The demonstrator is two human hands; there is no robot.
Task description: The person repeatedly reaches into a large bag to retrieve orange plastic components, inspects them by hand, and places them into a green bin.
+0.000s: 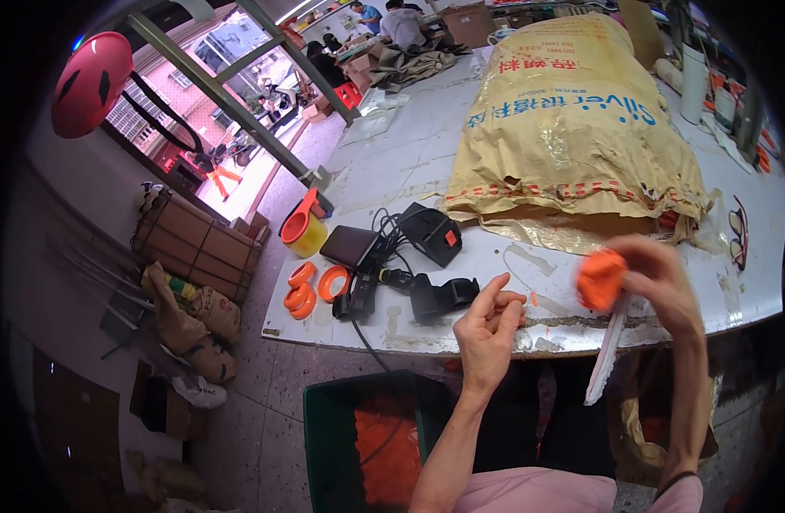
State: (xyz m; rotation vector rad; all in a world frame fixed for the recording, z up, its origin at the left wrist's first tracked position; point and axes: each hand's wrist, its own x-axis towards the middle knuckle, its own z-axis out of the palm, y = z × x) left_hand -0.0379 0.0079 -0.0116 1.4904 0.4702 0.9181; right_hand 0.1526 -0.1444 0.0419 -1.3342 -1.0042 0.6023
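My right hand (666,286) grips an orange rounded piece (601,280), blurred by motion, just above the table's front edge. Below that hand a long, narrow white strip (608,355) slants past the edge; whether the hand also holds it I cannot tell. My left hand (490,329) hovers at the edge, its index finger extended and the others loosely curled, with nothing visible in them. A tiny orange scrap (533,299) shows beside its fingertips. Several orange rings (334,283) lie at the table's left corner, next to a yellow cup (307,239) with an orange rim.
A large yellow sack (572,128) covers much of the white table (392,171). Black devices and cables (431,235) lie left of centre. Below stands a green bin (324,410) holding orange pieces. Red-framed glasses (738,232) rest at right. People (405,26) sit far back.
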